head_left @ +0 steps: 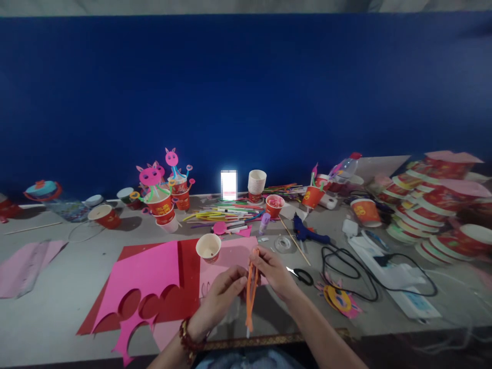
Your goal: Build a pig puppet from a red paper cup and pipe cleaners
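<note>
Near the front edge of the table, a long thin orange strip (249, 302), folded into a narrow loop, hangs between my two hands. My right hand (271, 269) pinches its upper end between thumb and fingers. On the left side, my left hand (230, 284) has its thumb and fingers closed on the middle of the strip. A small white tip shows at the strip's lower end; its material I cannot make out. Just beyond my hands stands an open paper cup (208, 248) on pink paper (230, 246). Black-handled scissors (302, 275) lie right of my right hand.
Cut pink sheet (149, 271) lies on red paper at left. Behind are animal-faced cups (159, 205), several coloured strips (226, 212) and a lit screen (229, 184). To the right are a blue glue gun (307, 233), a cable, a power strip (395, 282) and stacked red cups (434, 200).
</note>
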Demonstrator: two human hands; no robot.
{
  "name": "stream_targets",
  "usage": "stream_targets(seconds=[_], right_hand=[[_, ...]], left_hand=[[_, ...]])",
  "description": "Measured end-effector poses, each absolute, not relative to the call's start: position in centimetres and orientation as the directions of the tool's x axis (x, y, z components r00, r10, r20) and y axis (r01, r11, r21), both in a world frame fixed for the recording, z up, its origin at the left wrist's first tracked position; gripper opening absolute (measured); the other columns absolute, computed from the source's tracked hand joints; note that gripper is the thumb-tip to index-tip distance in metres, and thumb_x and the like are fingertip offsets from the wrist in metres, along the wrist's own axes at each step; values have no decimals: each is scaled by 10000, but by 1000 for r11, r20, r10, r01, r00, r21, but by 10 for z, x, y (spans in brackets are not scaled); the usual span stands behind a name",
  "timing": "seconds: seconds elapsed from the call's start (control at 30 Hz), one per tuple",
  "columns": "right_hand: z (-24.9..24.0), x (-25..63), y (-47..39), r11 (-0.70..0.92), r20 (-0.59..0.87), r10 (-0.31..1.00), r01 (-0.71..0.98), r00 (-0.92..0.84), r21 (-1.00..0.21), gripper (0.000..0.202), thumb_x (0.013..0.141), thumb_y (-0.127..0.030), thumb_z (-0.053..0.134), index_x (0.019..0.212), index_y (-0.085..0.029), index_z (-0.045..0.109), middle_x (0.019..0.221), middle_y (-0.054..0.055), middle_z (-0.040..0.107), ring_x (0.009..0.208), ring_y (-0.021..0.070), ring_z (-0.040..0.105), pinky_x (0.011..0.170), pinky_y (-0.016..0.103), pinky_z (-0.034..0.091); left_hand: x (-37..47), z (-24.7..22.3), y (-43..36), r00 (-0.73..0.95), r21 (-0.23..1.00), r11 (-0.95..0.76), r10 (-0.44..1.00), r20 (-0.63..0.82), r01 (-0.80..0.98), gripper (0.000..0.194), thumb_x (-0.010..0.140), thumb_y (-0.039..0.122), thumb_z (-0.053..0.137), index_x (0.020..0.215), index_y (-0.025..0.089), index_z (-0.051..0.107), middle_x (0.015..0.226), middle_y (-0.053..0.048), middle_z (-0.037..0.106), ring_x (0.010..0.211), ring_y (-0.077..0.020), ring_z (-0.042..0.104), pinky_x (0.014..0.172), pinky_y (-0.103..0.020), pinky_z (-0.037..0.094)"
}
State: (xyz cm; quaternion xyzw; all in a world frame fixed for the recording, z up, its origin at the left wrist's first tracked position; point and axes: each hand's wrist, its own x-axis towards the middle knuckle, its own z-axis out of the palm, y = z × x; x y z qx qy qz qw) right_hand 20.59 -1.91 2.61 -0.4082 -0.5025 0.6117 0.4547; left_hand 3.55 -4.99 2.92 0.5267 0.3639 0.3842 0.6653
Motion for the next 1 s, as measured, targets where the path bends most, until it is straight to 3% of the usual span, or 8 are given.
stream_targets(seconds=[0.1,0.2,0.3,0.43,0.57,0.73,0.93,1.0], right_hand=[[25,205,-18,-53,-26,978,-129,-207,-990,512,799,-673,700,698,-206,515,554,-57,541,434,89,503,426,201,417],[25,205,-18,-22,-5,988,-106,-152,-994,502,794,-653,717,687,-208,511,558,-60,535,445,84,494,424,190,400],[23,207,-18,-15,-2,992,-94,-129,-995,485,808,-640,707,695,-211,511,548,-58,552,427,83,488,407,188,384],[19,205,-19,-25,-14,994,-99,-110,-995,483,834,-646,667,694,-214,503,508,-61,545,388,84,471,379,190,371],[19,204,-17,-18,-11,998,-113,-66,-993,490,833,-660,658,706,-214,501,512,-65,537,388,76,457,386,187,380],[25,209,-15,-8,-7,1000,-109,-12,-994,502,828,-669,660,690,-216,494,491,-74,497,366,70,417,367,189,347],[29,211,-14,-5,-4,1000,-86,-15,-996,503,833,-668,652,680,-219,484,485,-76,488,352,68,402,353,189,330],[29,212,-14,4,6,1000,-75,-22,-997,501,830,-664,656,677,-218,488,502,-77,488,357,65,402,357,187,335]], left_hand=[[40,27,-50,368,996,33,930,0,-84,343,882,507,659,847,170,601,765,-8,608,629,-118,494,589,-236,389],[41,25,-49,316,993,-80,948,48,89,270,883,429,676,831,172,608,742,5,591,651,-123,483,601,-236,357],[42,26,-48,291,979,-94,956,37,182,273,920,406,624,793,165,628,692,9,566,629,-120,459,581,-241,315],[44,26,-47,351,988,129,932,-90,-89,421,887,551,627,733,159,618,515,75,378,482,-82,305,492,-233,218],[49,26,-48,457,864,407,855,-246,-296,502,822,670,631,692,196,528,434,128,243,388,-58,142,403,-225,144],[50,27,-52,366,911,295,913,-180,-288,497,818,644,679,754,157,600,439,115,313,406,-45,175,420,-210,115],[49,11,-58,575,730,492,801,-166,-475,452,866,619,610,696,208,531,355,130,244,312,-60,137,340,-204,138],[48,11,-58,565,789,451,809,-162,-418,451,898,617,563,747,192,583,353,112,322,294,-65,192,344,-207,170]])
